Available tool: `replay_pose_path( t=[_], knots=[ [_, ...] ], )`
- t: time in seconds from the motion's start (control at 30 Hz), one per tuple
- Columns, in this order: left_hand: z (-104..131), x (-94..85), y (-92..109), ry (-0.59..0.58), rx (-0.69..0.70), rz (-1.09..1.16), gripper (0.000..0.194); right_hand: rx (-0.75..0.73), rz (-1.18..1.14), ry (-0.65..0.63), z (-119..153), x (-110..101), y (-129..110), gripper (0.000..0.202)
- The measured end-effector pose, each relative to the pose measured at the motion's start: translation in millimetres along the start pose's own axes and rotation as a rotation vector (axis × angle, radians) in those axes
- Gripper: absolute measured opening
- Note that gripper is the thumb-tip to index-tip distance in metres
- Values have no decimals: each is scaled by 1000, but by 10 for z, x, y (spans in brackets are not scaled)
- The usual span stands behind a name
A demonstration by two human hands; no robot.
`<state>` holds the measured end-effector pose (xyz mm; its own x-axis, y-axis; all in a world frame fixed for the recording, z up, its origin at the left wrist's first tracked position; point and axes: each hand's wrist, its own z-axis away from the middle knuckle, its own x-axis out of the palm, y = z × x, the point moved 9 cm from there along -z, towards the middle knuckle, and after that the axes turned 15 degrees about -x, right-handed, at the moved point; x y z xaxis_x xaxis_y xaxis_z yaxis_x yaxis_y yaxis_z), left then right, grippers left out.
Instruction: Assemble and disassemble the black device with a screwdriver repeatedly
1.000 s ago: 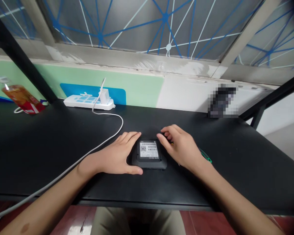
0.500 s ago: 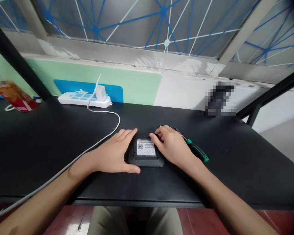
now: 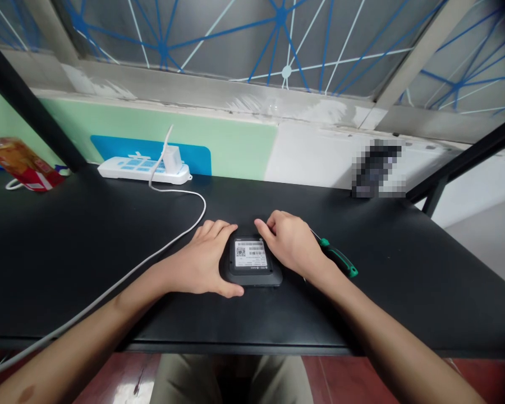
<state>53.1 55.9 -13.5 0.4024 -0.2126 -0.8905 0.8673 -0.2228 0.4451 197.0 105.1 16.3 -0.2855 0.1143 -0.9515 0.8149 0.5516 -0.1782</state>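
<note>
Far left on the black table, a bottle with a red label lies tilted by the wall. Next along, a white power strip sits against the wall with a white charger plugged into it; a white cable runs from the charger, curves across the table and leaves over the front edge at lower left. Left hand lies flat on the table, its grip spread around the left side of a small black device: fingers along the far left corner, thumb pressed to the near left edge. Device sits at table centre, near the front edge, label side up, white sticker with a QR code and barcodes showing. Right hand rests at the device's far right corner, fingers curled, fingertips touching the top edge; grip loosely together, clamped on nothing that shows. Just beside that hand, partly under the wrist, a green-handled screwdriver lies on the table. Further right, by the wall, a dark blurred object stands.
</note>
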Motion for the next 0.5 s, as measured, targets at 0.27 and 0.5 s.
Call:
replay_pose_path(
  t=[0.27,0.5],
  knots=[
    [-21,9,5,-29,-14,-26,108,123,98,-80,-86,87,91,66],
    [-21,-3,42,-57,-17,-87,113,178,134,-131,-85,115,99,73]
  ],
)
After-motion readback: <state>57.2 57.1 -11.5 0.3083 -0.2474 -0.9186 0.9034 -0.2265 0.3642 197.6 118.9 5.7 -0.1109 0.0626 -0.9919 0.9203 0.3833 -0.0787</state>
